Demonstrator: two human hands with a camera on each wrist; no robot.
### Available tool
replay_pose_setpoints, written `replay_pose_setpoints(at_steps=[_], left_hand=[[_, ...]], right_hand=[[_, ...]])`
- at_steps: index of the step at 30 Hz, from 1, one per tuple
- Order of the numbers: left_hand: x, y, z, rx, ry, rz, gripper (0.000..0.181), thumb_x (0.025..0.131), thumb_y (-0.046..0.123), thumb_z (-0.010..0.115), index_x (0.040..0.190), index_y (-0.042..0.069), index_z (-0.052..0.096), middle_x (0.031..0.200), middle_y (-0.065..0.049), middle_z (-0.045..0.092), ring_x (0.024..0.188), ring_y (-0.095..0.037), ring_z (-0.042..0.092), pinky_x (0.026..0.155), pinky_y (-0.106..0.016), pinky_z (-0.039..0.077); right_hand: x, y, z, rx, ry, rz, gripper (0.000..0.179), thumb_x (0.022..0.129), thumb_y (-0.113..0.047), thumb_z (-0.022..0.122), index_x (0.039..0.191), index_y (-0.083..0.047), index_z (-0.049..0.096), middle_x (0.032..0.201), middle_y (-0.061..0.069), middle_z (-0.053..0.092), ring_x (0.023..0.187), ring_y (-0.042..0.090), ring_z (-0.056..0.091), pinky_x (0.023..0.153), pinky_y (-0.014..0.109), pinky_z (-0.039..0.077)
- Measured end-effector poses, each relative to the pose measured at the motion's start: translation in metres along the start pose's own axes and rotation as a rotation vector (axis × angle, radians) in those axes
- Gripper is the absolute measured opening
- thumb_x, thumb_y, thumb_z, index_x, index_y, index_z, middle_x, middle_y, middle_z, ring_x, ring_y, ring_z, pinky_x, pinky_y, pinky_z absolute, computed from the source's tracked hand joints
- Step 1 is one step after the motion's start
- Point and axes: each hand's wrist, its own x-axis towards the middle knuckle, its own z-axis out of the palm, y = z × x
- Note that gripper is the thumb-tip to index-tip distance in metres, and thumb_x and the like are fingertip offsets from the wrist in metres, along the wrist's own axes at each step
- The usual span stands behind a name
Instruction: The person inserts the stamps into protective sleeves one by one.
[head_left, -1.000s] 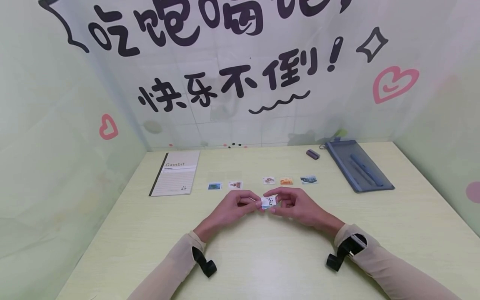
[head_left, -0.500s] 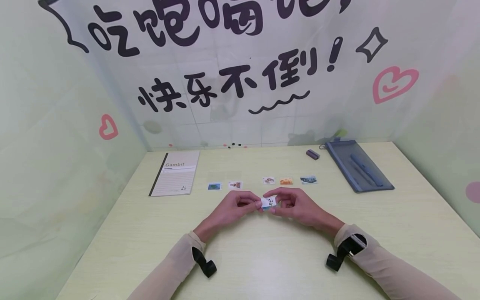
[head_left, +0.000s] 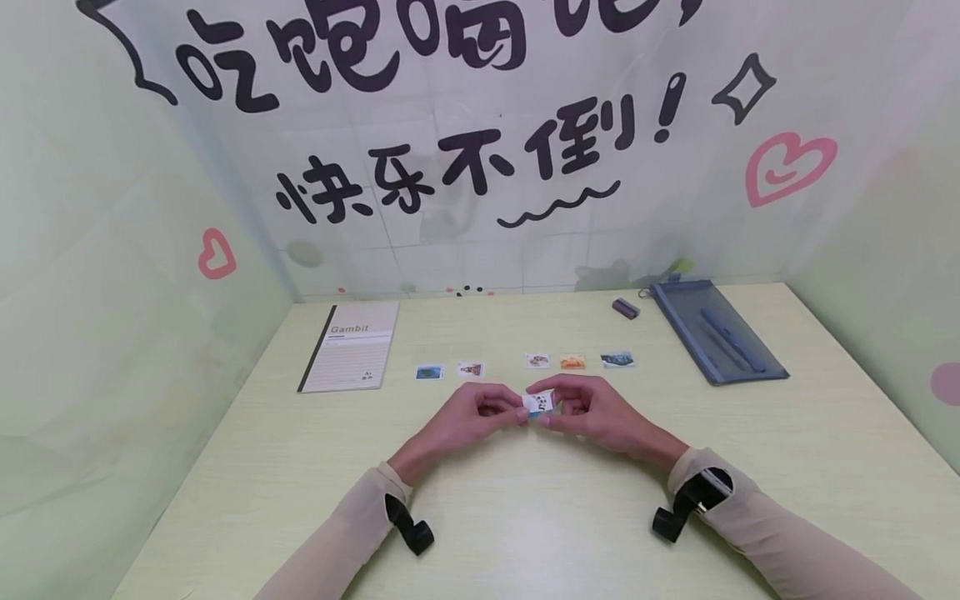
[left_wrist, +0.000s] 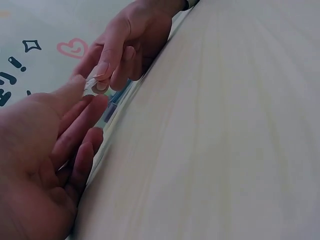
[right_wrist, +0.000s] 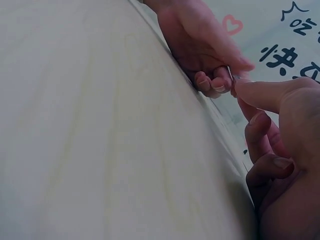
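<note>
In the head view a small stamp (head_left: 538, 402) with a panda picture is held up between both hands, with a bluish-green strip showing under its lower edge. My left hand (head_left: 472, 417) pinches its left side, the thumb in front. My right hand (head_left: 600, 414) holds the right side between thumb and fingers. In the left wrist view the stamp is seen almost edge-on and partly covered by fingertips. Behind the hands lie more stamps: a blue-green one (head_left: 430, 372), a figure one (head_left: 471, 370), a pale one (head_left: 537, 361), an orange one (head_left: 573, 362) and a blue landscape one (head_left: 617, 359).
A notebook (head_left: 351, 346) lies at the back left of the wooden table (head_left: 540, 517). At the back right are a dark small block (head_left: 626, 308) and a blue mesh zip pouch (head_left: 693, 321) with a pen (head_left: 733, 337). Printed cloth walls (head_left: 480, 258) enclose the table.
My left thumb has slid slightly right across the lower left of the stamp. The right hand and the things on the table look unchanged.
</note>
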Motion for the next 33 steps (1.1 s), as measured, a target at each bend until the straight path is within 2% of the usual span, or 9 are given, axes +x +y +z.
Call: replay_pose_setpoints(at_steps=[4,7,12,17,22,25,28,30,33], left_hand=[[0.000,0.002,0.002,0.032,0.011,-0.007,0.011,0.101,0.034,0.080,0.104,0.024,0.081,0.095,0.005,0.083,0.084,-0.010,0.070,0.079,-0.022,0.054],[0.000,0.002,0.003,0.037,0.023,-0.009,0.011,0.101,0.031,0.080,0.103,0.021,0.081,0.094,0.002,0.083,0.083,-0.009,0.069,0.078,-0.021,0.053],[0.000,0.002,0.004,0.052,0.037,-0.020,0.009,0.101,0.029,0.080,0.101,0.020,0.081,0.093,0.001,0.082,0.084,-0.009,0.069,0.079,-0.021,0.053],[-0.001,0.004,0.000,0.068,0.069,-0.028,0.009,0.101,0.030,0.080,0.103,0.021,0.081,0.094,0.004,0.082,0.086,-0.010,0.072,0.082,-0.023,0.056],[-0.002,0.003,-0.012,0.085,0.127,-0.037,0.011,0.101,0.031,0.080,0.108,0.023,0.081,0.098,0.005,0.081,0.090,-0.012,0.073,0.086,-0.026,0.058],[0.000,0.001,-0.025,0.156,0.193,-0.034,0.011,0.102,0.027,0.079,0.111,0.022,0.080,0.101,0.007,0.080,0.093,-0.011,0.072,0.088,-0.028,0.059],[0.003,-0.002,-0.040,0.284,0.255,-0.035,0.012,0.101,0.019,0.079,0.113,0.020,0.080,0.103,0.008,0.079,0.096,-0.012,0.069,0.091,-0.032,0.058],[0.005,-0.002,-0.050,0.369,0.272,-0.044,0.016,0.099,0.015,0.080,0.115,0.018,0.080,0.106,0.007,0.079,0.100,-0.015,0.067,0.094,-0.036,0.057],[0.007,-0.002,-0.061,0.480,0.259,-0.069,0.020,0.097,0.013,0.082,0.117,0.016,0.080,0.113,0.004,0.079,0.106,-0.019,0.065,0.099,-0.042,0.054]], right_hand=[[0.000,0.000,0.001,-0.016,-0.003,0.002,0.043,0.097,-0.023,0.084,0.138,-0.025,0.072,0.086,0.006,0.060,0.064,0.011,0.051,0.058,0.024,0.042],[0.000,-0.001,0.001,-0.037,0.002,0.018,0.040,0.099,-0.027,0.082,0.137,-0.027,0.072,0.097,0.007,0.067,0.067,0.014,0.057,0.061,0.025,0.047],[0.005,-0.002,0.001,-0.107,0.057,0.029,0.036,0.101,-0.035,0.079,0.135,-0.024,0.074,0.111,0.004,0.074,0.073,0.021,0.065,0.065,0.028,0.054],[0.017,-0.004,0.001,-0.264,0.114,-0.035,0.024,0.097,-0.032,0.084,0.121,-0.028,0.079,0.099,-0.006,0.076,0.074,0.017,0.061,0.067,0.027,0.050],[0.033,-0.008,0.002,-0.283,0.132,-0.019,0.019,0.096,-0.031,0.085,0.114,-0.029,0.081,0.096,-0.007,0.078,0.075,0.017,0.063,0.068,0.027,0.050],[0.045,-0.011,0.001,-0.269,0.142,0.020,0.017,0.096,-0.033,0.085,0.112,-0.030,0.081,0.095,-0.006,0.078,0.076,0.020,0.062,0.068,0.028,0.049],[0.058,-0.012,-0.001,-0.289,0.150,0.033,0.016,0.096,-0.033,0.085,0.112,-0.029,0.082,0.096,-0.004,0.077,0.079,0.021,0.061,0.071,0.029,0.048],[0.068,-0.012,-0.001,-0.312,0.158,0.036,0.017,0.096,-0.032,0.085,0.112,-0.027,0.082,0.097,-0.004,0.077,0.081,0.020,0.060,0.073,0.030,0.048],[0.082,-0.013,-0.002,-0.343,0.168,0.040,0.017,0.097,-0.028,0.084,0.113,-0.024,0.083,0.098,-0.002,0.077,0.083,0.020,0.060,0.075,0.031,0.048]])
